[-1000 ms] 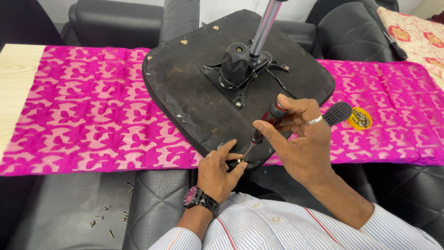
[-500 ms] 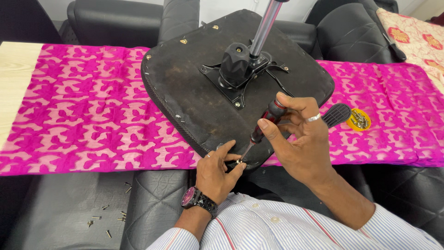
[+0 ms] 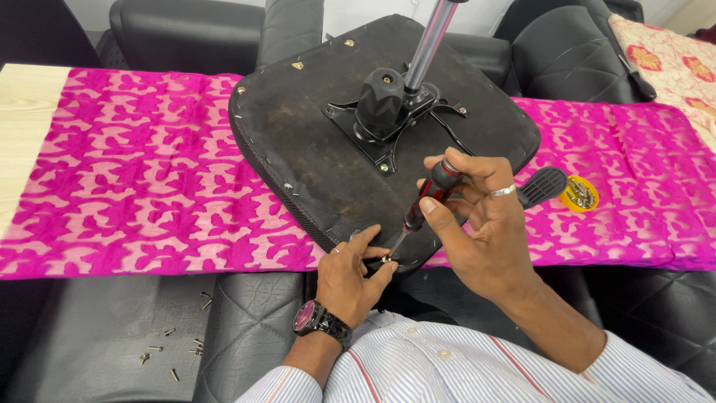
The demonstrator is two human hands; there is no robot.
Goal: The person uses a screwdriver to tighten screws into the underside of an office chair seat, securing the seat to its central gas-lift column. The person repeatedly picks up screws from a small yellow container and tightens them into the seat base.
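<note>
- Seat base (image 3: pixel 313 142): black underside of an office chair, turned bottom up on the surface (image 3: pixel 30 104), lying across a pink patterned cloth (image 3: pixel 134 172). Its metal post (image 3: pixel 432 37) rises from the mounting plate (image 3: pixel 395 123).
- Screwdriver (image 3: pixel 426 198): red and black handle, shaft slanting down to the seat's near edge.
- My right hand (image 3: pixel 485 224): closed tight around the screwdriver handle, ring on one finger.
- My left hand (image 3: pixel 350 272): fingers pinched together at the tip of the shaft, steadying a small screw (image 3: pixel 386 260) at the rim. Watch on the wrist.
- Step in hand, as I judge it: working one screw at the near rim, tip seated on its head.
- Next move calls for: steady downward pressure, shaft in line with the screw, left fingers kept clear of any slip.
- Yellow dish (image 3: pixel 580 194): holds spare screws, right of the seat, beside a black paddle lever (image 3: pixel 543 185).
- Loose screws (image 3: pixel 175 351): scattered on the black cushion below the surface.
</note>
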